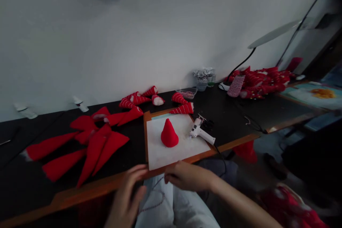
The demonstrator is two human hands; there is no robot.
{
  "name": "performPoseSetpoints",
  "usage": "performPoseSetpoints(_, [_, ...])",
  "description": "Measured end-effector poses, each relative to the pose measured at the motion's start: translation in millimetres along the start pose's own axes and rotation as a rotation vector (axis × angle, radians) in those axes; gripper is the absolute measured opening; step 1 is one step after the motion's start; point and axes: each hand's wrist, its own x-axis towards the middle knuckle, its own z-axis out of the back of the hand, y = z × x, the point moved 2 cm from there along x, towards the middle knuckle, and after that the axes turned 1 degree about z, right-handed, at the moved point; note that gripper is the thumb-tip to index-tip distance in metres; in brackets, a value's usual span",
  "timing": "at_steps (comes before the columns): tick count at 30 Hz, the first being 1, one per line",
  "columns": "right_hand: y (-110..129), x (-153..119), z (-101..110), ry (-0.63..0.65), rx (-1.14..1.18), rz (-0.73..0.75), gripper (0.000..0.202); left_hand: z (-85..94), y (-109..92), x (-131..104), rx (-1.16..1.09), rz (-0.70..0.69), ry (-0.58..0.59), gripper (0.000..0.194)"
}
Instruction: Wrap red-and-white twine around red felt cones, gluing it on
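My right hand (184, 176) is closed at the table's front edge, pinching a thin twisted cord (155, 205) that trails over my lap. To its left, my left hand (129, 192) has its fingers apart, slightly blurred, with nothing visible in it. A red felt cone (169, 134) stands upright on a white sheet (157, 156) just beyond my hands. At the sheet's right side lies a white glue gun (201, 131), its nozzle pointing left.
Flat red cones (98, 146) are heaped at left. Striped stuffed cones (137, 98) lie behind the sheet. A clear tray (187, 93), a lamp (275, 35) and a pile of red pieces (259, 82) stand farther right. Two white bottles (81, 104) are near the wall.
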Motion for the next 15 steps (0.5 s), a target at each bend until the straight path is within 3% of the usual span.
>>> performPoseSetpoints(2, [5.1, 10.1, -17.3, 0.021, 0.012, 0.026, 0.032, -33.9, -23.2, 8.9, -0.124, -0.024, 0.304, 0.038])
performPoseSetpoints(5, [0.6, 5.2, -6.5, 0.063, 0.032, 0.002, 0.026, -61.9, -49.2, 25.1, -0.251, 0.026, 0.476, 0.033])
performPoseSetpoints(7, [-7.2, -5.5, 16.2, 0.032, 0.017, -0.062, 0.016, -64.3, -52.9, 34.3, -0.245, 0.043, 0.479, 0.024])
performPoseSetpoints(11, [-16.9, -23.8, 55.1, -0.114, -0.002, -0.149, 0.024, -47.6, -39.5, 44.6, -0.2, 0.068, 0.32, 0.035])
performPoseSetpoints(13, [-16.8, -24.6, 59.4, -0.177, -0.011, -0.136, 0.025, -41.7, -34.5, 44.7, -0.211, 0.106, 0.359, 0.035])
performPoseSetpoints(15, [-14.9, -19.5, 53.2, -0.217, -0.046, -0.106, 0.024, -42.3, -34.9, 42.7, -0.249, 0.133, 0.479, 0.03])
